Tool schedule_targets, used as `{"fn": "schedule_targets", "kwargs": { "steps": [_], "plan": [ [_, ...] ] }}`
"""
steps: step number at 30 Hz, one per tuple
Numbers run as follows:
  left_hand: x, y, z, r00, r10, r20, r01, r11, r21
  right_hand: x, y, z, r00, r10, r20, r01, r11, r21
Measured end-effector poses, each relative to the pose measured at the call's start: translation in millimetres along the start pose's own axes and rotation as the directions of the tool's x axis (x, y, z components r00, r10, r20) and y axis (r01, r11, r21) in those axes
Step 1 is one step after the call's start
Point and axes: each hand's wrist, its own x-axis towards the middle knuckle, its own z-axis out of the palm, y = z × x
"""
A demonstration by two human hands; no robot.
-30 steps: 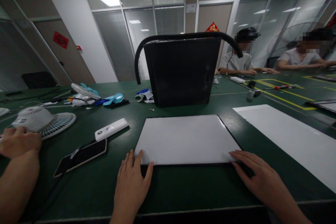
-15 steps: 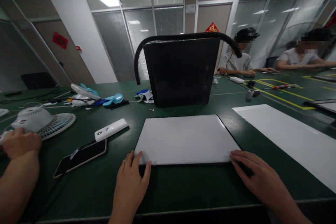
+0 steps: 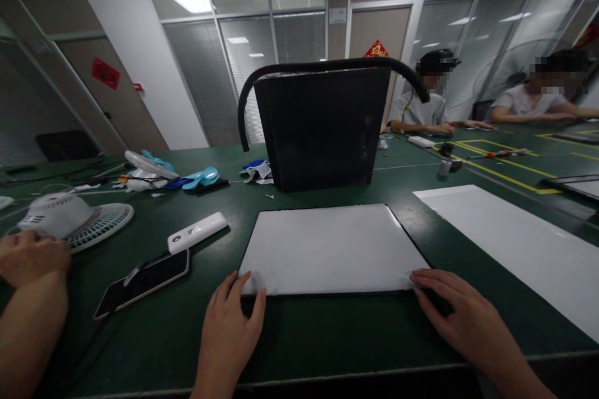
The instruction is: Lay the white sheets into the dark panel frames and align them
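Observation:
A flat white panel with a thin black edge (image 3: 330, 248) lies on the green table (image 3: 327, 336) in front of me. My left hand (image 3: 229, 330) rests flat on the table, fingers together and stretched out, tips touching the panel's near left corner. My right hand (image 3: 461, 318) lies flat with fingers spread, tips at the panel's near right corner. Neither hand holds anything. Behind the panel stands a black box-like case (image 3: 322, 128) with a curved black bar over its top.
To the left lie a dark phone (image 3: 143, 280), a white remote-like device (image 3: 197, 232), a white fan (image 3: 70, 218) and another person's arm and fist (image 3: 28, 280). A large white sheet (image 3: 519, 249) lies at right. Two people sit at the far right.
My left hand has drawn slightly back and left along the panel's near edge. The right hand and the panel have stayed put.

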Motion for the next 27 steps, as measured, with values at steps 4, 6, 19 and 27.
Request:
{"fn": "schedule_targets", "kwargs": {
  "steps": [4, 6, 19, 27],
  "plan": [
    [0.6, 0.8, -2.2, 1.000, -0.010, -0.013, 0.010, 0.999, -0.032, 0.6, 1.4, 1.5, 1.000, -0.024, -0.002, 0.024, 1.000, -0.011],
    [0.8, 0.5, -2.6, 0.999, -0.006, -0.031, 0.004, 0.999, -0.046, 0.8, 2.1, 2.2, 1.000, -0.024, -0.004, 0.024, 1.000, -0.017],
    [2.3, 2.4, -4.8, 1.000, -0.017, -0.024, 0.015, 0.998, -0.055, 0.5, 3.0, 3.4, 0.999, -0.034, -0.030, 0.032, 0.998, -0.057],
    [0.9, 0.6, -5.3, 1.000, -0.010, -0.013, 0.009, 0.998, -0.064, -0.4, 3.7, 4.3, 0.999, -0.019, -0.030, 0.016, 0.996, -0.082]
  ]
}}
